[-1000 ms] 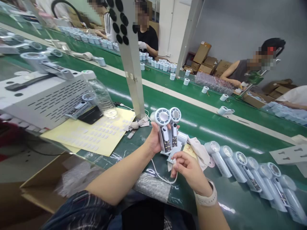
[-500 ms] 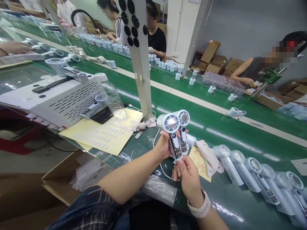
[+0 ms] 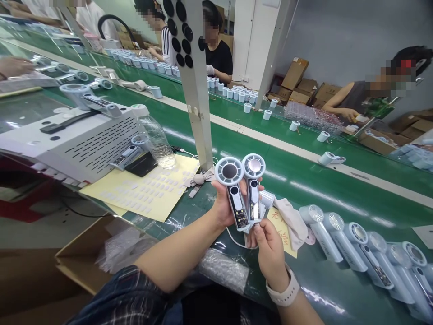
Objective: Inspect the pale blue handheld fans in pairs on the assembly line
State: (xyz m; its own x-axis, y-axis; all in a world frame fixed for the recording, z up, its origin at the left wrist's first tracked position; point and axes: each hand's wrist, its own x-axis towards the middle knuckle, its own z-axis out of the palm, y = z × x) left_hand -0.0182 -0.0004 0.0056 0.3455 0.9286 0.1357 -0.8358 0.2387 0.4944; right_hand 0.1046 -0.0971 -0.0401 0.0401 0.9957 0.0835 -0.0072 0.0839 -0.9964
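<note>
Light-blue round-headed plastic handheld fans point(image 3: 229, 171), two: centre of frame, side by side above green worktop point(image 3: 318, 271). Left hand point(image 3: 221, 205): wrapped around both handles. Right hand point(image 3: 270, 248): pinching, apparently, end of thin white cable point(image 3: 232, 240) at right-hand fan's base. Progress, judged: heads fitted; circuit board point(image 3: 241, 217) exposed, covering not yet done. Similar fan row point(image 3: 324, 239): lower right.

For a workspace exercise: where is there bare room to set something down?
Bare: green worktop between the pale strip and the row of fans; also between that row and the white wristband. Crowded: around the held fans, and the yellow sheet.
</note>
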